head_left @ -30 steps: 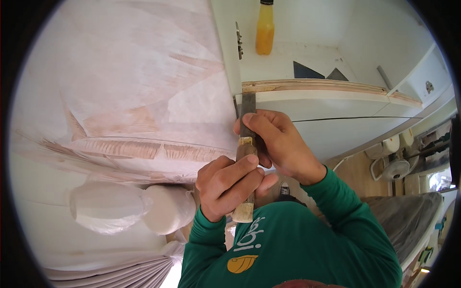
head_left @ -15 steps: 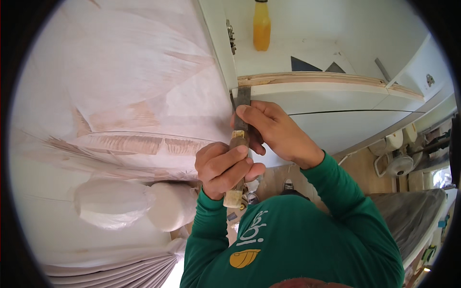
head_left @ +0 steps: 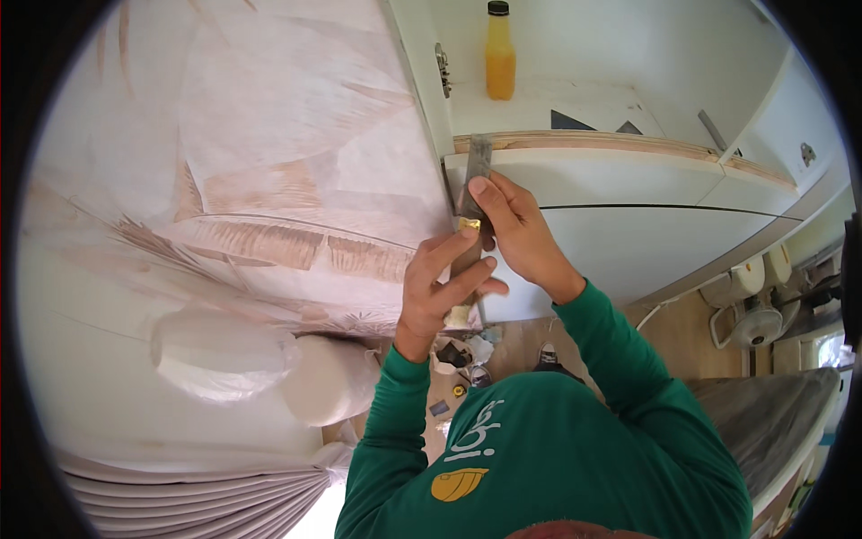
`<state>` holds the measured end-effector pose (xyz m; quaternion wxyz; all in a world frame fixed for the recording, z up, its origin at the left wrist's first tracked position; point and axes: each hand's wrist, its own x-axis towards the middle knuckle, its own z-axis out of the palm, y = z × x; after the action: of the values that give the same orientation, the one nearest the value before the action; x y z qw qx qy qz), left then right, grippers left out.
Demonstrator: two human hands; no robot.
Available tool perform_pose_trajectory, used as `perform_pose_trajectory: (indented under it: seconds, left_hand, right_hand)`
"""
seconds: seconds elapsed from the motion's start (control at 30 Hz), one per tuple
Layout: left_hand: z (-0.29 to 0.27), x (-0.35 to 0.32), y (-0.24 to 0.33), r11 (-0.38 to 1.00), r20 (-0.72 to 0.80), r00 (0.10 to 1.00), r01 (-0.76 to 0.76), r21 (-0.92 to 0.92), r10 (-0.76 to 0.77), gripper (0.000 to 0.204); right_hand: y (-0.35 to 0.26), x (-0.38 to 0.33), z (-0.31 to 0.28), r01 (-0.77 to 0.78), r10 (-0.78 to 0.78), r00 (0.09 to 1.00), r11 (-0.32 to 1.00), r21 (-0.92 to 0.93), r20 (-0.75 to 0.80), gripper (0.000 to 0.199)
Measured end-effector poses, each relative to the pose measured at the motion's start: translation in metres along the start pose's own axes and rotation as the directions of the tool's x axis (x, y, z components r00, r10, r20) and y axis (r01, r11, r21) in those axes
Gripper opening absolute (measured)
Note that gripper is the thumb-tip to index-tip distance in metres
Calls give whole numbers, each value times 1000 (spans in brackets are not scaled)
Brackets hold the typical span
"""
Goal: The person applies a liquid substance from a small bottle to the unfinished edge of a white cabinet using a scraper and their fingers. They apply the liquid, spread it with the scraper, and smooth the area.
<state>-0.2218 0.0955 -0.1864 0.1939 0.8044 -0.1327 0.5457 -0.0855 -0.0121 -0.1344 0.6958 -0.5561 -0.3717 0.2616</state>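
Observation:
A wide chisel (head_left: 479, 157) with a flat grey blade, a gold-coloured ferrule and a wooden handle is held in both hands. Around the blade, my right hand (head_left: 523, 235) is closed, thumb on top. My left hand (head_left: 440, 286) holds the handle, its fingers slightly spread along it; the pale butt end shows below. The blade's tip lies at the bare wooden front edge (head_left: 584, 141) of a white cabinet, near its left corner.
Inside the cabinet stands a bottle of orange liquid (head_left: 500, 58) with a black cap, near dark triangular pieces (head_left: 575, 120). A leaf-patterned wall (head_left: 269, 117) rises at left. Wrapped round bundles (head_left: 215, 355) sit below it. A fan (head_left: 756, 325) stands at right.
Both hands and the chisel have shifted slightly right in view, the tip now farther over the wooden edge. My left fingers have loosened and spread along the handle.

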Motion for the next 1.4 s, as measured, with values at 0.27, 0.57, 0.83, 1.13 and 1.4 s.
perform_pose_trajectory:
  seconds: [0.27,0.57,0.83,1.13,1.4]
  left_hand:
    - [-17,12,48,978,-69,980,193,83,-187,52]
    - [-28,49,50,950,-82,955,292,108,-284,45]
    - [-28,46,36,968,-84,971,231,101,-223,36]
    - [-10,49,39,979,-61,978,203,17,-202,28]
    - [14,69,47,959,72,976,216,-182,-206,68]
  right_hand:
    - [-36,-13,12,-206,198,977,974,98,81,33]
    - [-49,2,12,-296,274,954,926,235,123,32]
    - [-40,-1,14,-264,247,964,924,277,94,32]
    - [-41,-14,-3,-183,191,982,938,296,3,33]
    - [-44,-32,-28,-96,171,958,948,304,-231,31]
